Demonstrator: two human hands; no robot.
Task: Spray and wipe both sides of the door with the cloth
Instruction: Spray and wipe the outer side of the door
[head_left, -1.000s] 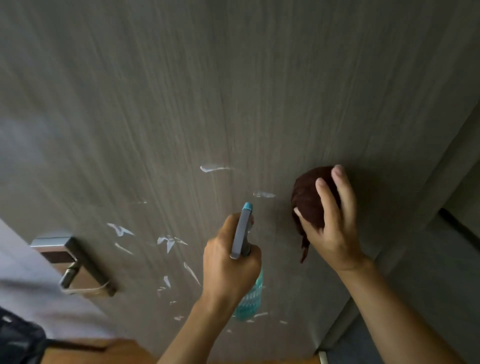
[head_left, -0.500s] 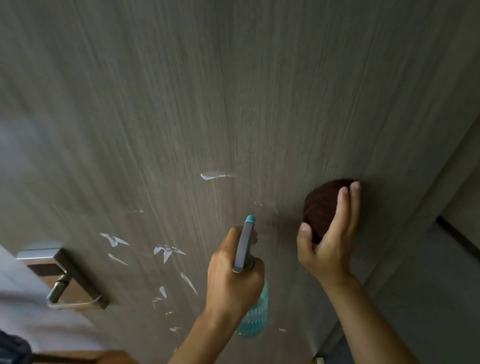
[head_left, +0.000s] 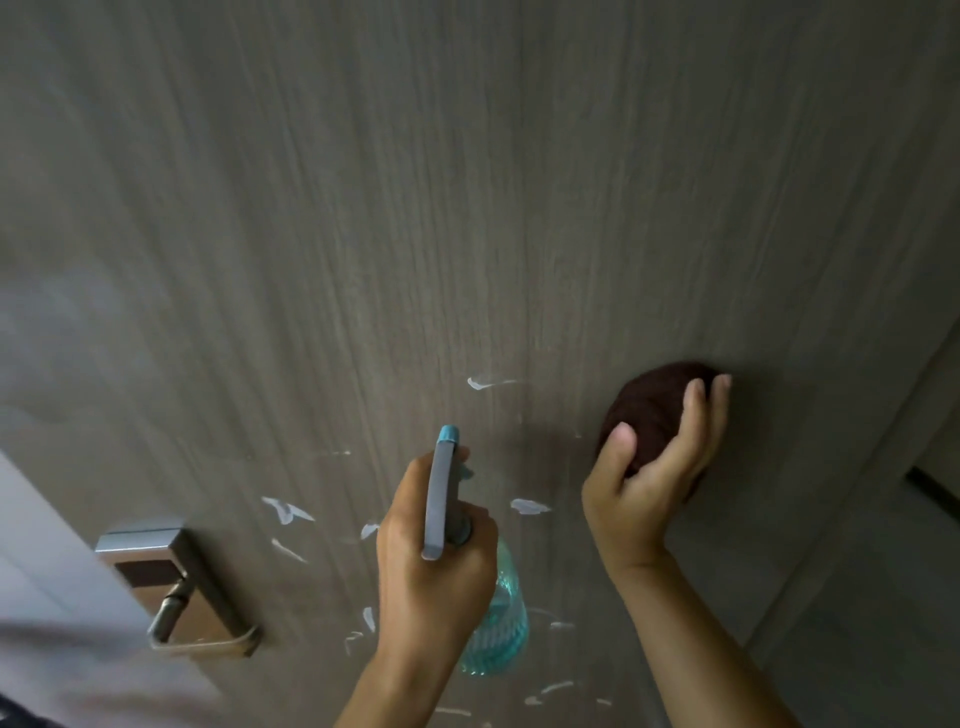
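We face a grey-brown wood-grain door (head_left: 363, 208) that fills nearly the whole view, with white streaks and flecks of foam (head_left: 285, 512) scattered over its lower middle. At lower left sits a metal lock plate with a lever handle (head_left: 176, 592). At the far right a strip of door frame (head_left: 852, 519) runs beside the door. Our right hand (head_left: 649, 478) holds a balled dark brown cloth (head_left: 649, 410) against the door's right part, fingers curled round it and thumb spread to the left. Our left hand (head_left: 431, 566) is wrapped round the neck of a teal spray bottle (head_left: 498, 623), its grey trigger head (head_left: 439, 499) pointing at the door, fingers closed together.
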